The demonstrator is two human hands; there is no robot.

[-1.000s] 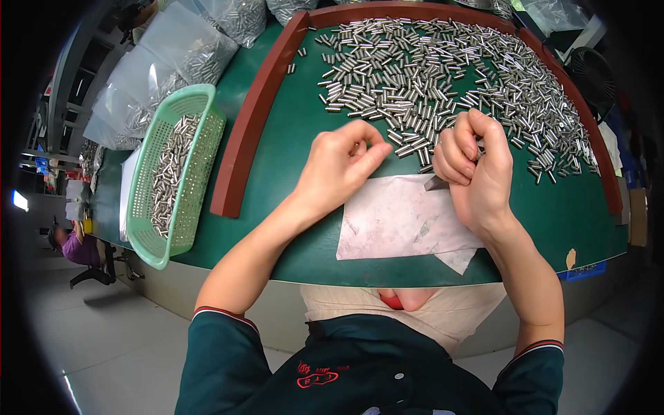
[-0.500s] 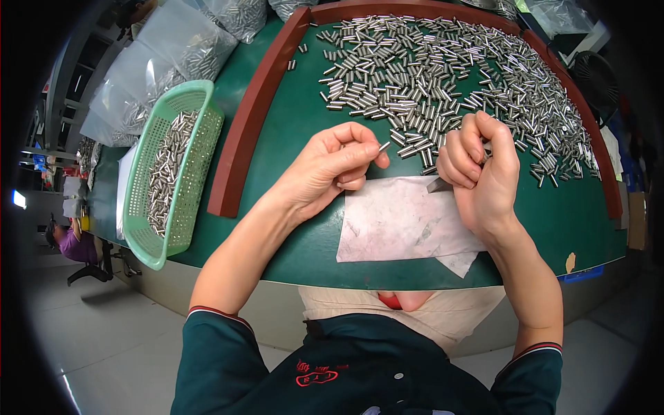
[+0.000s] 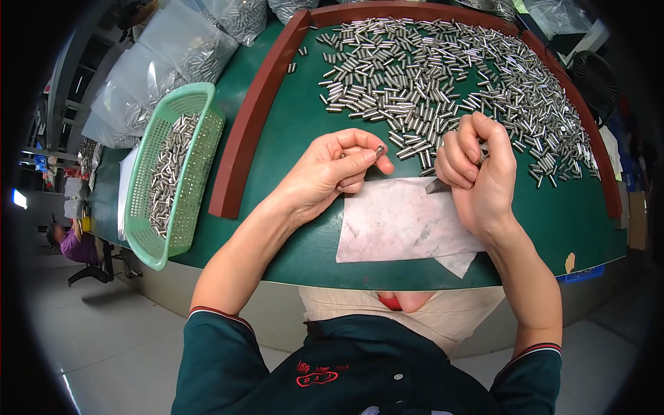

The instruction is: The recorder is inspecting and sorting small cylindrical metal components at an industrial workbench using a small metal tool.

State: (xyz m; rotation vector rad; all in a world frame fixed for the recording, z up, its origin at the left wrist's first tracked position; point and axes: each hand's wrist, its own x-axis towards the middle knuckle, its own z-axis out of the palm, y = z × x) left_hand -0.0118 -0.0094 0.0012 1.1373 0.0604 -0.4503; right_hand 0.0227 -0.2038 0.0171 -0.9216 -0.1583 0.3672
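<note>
My left hand (image 3: 335,166) is closed, with a small shiny metal pin (image 3: 380,149) pinched between thumb and forefinger. A bit of metal also shows among its curled fingers. To its right, my right hand (image 3: 478,169) is curled into a fist round a flat grey metal tool, whose blade-like tip (image 3: 434,185) sticks out on the left; the rest is hidden. Both hands are above a stained whitish cloth (image 3: 394,228) on the green table. Beyond them spreads a wide layer of loose metal pins (image 3: 415,83), its near edge close to both hands.
A red-brown raised border (image 3: 259,114) frames the pins. Left of it stands a green plastic basket (image 3: 181,235) holding many pins. Clear bags of pins (image 3: 187,48) lie at the back left. A black fan (image 3: 595,79) is at the far right. Another person (image 3: 72,245) sits far left.
The pin in my left hand has turned, its end now tilted upward between the fingertips. My right hand has hardly moved.
</note>
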